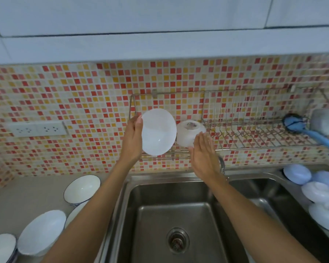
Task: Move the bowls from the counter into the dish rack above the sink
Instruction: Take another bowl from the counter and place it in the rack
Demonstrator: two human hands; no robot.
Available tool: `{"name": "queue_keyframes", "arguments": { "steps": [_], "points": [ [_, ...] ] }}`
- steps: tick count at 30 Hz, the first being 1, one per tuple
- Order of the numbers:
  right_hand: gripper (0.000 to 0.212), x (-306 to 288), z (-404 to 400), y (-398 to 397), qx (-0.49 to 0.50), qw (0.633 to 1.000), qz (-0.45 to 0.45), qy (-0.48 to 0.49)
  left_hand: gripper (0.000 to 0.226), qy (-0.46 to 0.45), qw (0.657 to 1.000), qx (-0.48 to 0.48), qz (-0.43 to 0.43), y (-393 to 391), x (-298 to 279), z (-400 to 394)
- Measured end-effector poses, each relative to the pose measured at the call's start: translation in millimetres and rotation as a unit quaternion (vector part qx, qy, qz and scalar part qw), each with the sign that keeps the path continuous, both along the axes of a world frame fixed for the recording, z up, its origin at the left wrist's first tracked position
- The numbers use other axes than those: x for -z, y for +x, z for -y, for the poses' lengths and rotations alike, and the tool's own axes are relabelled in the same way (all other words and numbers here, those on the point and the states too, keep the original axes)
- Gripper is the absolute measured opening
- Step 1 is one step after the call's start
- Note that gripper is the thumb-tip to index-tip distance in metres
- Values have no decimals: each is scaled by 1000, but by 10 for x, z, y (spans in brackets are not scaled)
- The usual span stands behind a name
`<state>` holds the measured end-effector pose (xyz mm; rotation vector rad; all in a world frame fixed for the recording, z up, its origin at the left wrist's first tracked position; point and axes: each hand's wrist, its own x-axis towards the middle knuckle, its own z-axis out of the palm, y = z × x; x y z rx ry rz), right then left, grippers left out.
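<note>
My left hand (132,137) grips a white bowl (158,132) by its left rim, tilted on edge with its inside facing me, at the left end of the wire dish rack (254,133) on the tiled wall. A second white bowl (188,132) lies upside down in the rack just to its right. My right hand (204,154) hovers with fingers apart just below and in front of that bowl, holding nothing. Several more white bowls wait on the counter at lower left: a blue-rimmed one (82,188), a larger one (42,231) and a stack (1,247).
A steel double sink (179,215) lies directly under my arms, with a faucet (222,164) behind my right wrist. Pale plates and lids (319,192) pile at the right sink edge. A blue hose (315,135) and a wall socket (38,128) flank the rack.
</note>
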<state>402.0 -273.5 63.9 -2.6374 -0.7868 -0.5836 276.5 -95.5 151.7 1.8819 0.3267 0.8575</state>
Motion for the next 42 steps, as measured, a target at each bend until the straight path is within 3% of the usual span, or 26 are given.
{"name": "queue_keyframes", "arguments": {
  "steps": [3, 8, 18, 24, 31, 42],
  "points": [
    [68, 74, -31, 19, 15, 999, 32, 5, 60, 56, 998, -15, 16, 159, 46, -19],
    [58, 110, -29, 92, 18, 998, 66, 5, 56, 160, 982, -92, -39, 428, 137, -30],
    [58, 145, -50, 51, 26, 997, 75, 20, 81, 354, 915, -80, -176, 738, 415, -96],
    [58, 165, -55, 64, 22, 996, 76, 35, 81, 354, 915, -78, -176, 845, 460, -65],
    [57, 186, -51, 70, 24, 996, 79, 35, 83, 360, 898, -70, -241, 889, 451, -78],
    [57, 189, -59, 60, 24, 996, 73, 35, 44, 302, 932, -67, -190, 676, 562, 45]
  ]
}}
